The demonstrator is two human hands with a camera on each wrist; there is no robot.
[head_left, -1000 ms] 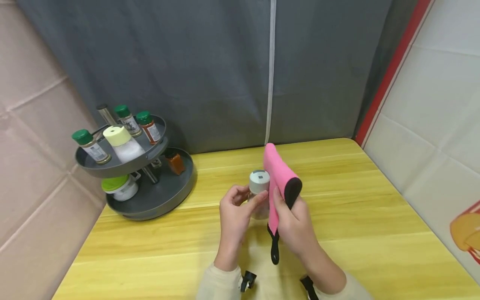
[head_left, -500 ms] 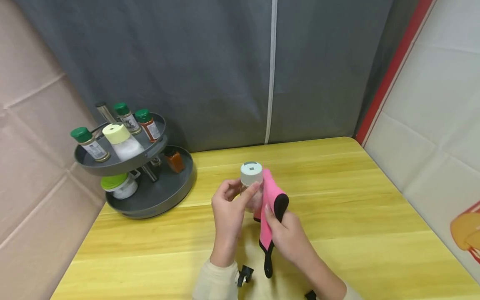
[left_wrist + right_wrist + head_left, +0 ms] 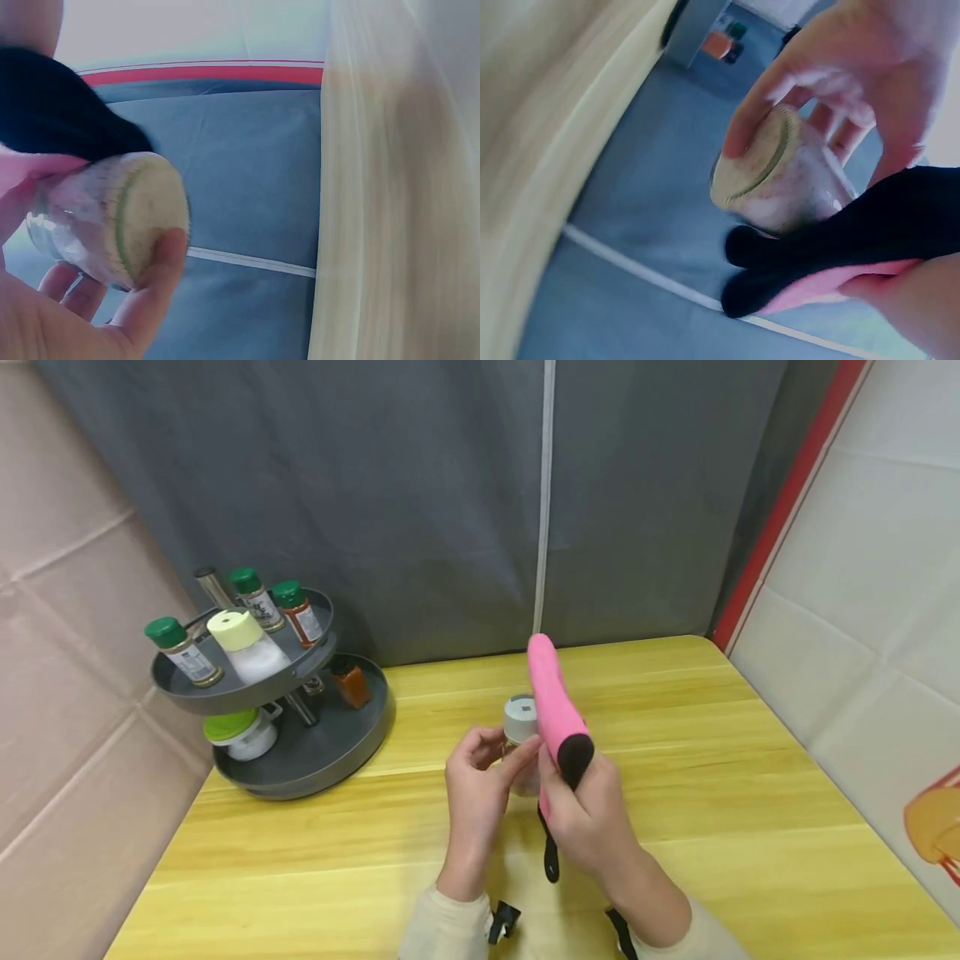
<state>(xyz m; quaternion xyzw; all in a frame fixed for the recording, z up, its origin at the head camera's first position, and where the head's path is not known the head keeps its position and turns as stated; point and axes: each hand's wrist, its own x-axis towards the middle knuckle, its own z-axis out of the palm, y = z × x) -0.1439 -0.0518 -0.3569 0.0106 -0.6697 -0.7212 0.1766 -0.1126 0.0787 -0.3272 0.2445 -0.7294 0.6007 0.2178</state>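
My left hand (image 3: 476, 785) grips a clear jar with a pale grey lid (image 3: 520, 718) above the table. In the left wrist view, pinkish-white contents show through the jar (image 3: 79, 214), and one fingertip presses its base. A folded pink cloth (image 3: 555, 697) with black edging is held in my right hand (image 3: 592, 814) against the jar's right side. The cloth partly covers the lid, and its black loop hangs below. From the right wrist view, the jar (image 3: 802, 180) is tilted, with the black edge of the cloth along it.
A two-tier grey turntable rack (image 3: 352, 768) stands at the left. Green-capped spice bottles (image 3: 191, 656) and a yellow-lidded shaker (image 3: 251, 647) sit on its upper tier; a green-lidded pot (image 3: 247, 735) is below. A grey curtain (image 3: 412, 510) hangs behind the wooden table (image 3: 712, 760).
Over the last second the jar went up and left, then came back down and right. The cloth slid down toward me along its side, then back up and away.
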